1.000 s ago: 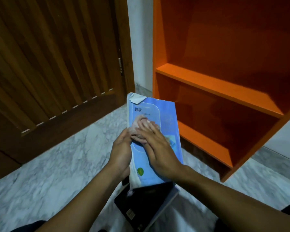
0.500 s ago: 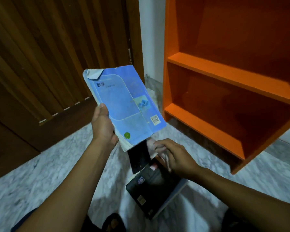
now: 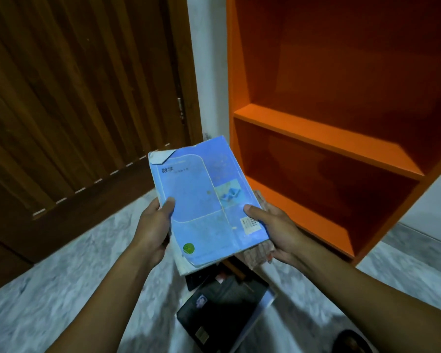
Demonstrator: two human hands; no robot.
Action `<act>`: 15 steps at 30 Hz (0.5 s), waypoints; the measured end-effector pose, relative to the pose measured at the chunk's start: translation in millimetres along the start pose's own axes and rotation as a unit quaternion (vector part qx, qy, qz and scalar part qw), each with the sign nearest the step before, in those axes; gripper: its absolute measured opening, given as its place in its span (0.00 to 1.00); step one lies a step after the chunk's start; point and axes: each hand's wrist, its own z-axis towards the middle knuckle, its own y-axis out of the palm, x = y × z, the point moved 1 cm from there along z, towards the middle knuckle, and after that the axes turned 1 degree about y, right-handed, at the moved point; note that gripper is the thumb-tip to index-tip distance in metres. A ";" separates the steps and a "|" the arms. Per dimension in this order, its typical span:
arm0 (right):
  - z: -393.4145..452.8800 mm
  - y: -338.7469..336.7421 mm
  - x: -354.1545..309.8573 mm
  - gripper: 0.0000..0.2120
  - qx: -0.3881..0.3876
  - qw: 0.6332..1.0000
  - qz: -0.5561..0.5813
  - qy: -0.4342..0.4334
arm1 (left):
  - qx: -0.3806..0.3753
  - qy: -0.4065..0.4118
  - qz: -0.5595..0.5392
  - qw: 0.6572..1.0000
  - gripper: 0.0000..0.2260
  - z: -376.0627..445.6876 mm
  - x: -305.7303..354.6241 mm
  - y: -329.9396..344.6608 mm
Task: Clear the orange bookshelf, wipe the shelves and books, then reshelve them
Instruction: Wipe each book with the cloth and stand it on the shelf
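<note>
orange bookshelf [image 3: 326, 138] cut off top and right, cloth [image 3: 259, 252] mostly hidden under blue book [image 3: 204, 200], cover text unreadable

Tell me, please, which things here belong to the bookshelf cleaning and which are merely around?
Job: blue book, held by left hand and right hand; cloth under it; orange bookshelf; dark books on the floor.
Around: wooden door; marble floor.

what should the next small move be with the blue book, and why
Probably carry the blue book right and up onto a shelf of the orange bookcase. Both the left hand and right hand grip it, the right also holding the cloth, and the shelves look bare.
</note>
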 end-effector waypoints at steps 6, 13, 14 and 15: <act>2.4 22.6 4.2 0.17 0.050 0.975 -0.163 -0.145 | 0.029 0.098 0.265 0.959 0.33 -22.7 -3.3 25.1; -13.9 38.6 47.1 0.14 0.059 0.831 -0.457 -0.313 | 0.006 -0.089 -0.002 0.996 0.27 -20.8 -14.7 50.1; -16.2 41.4 50.1 0.16 0.046 0.809 -0.487 -0.327 | 0.035 -0.094 -0.004 0.995 0.24 -15.7 -20.4 46.0; -17.6 43.1 51.8 0.17 0.025 0.797 -0.502 -0.334 | 0.065 -0.086 0.009 0.994 0.19 -12.4 -25.6 41.2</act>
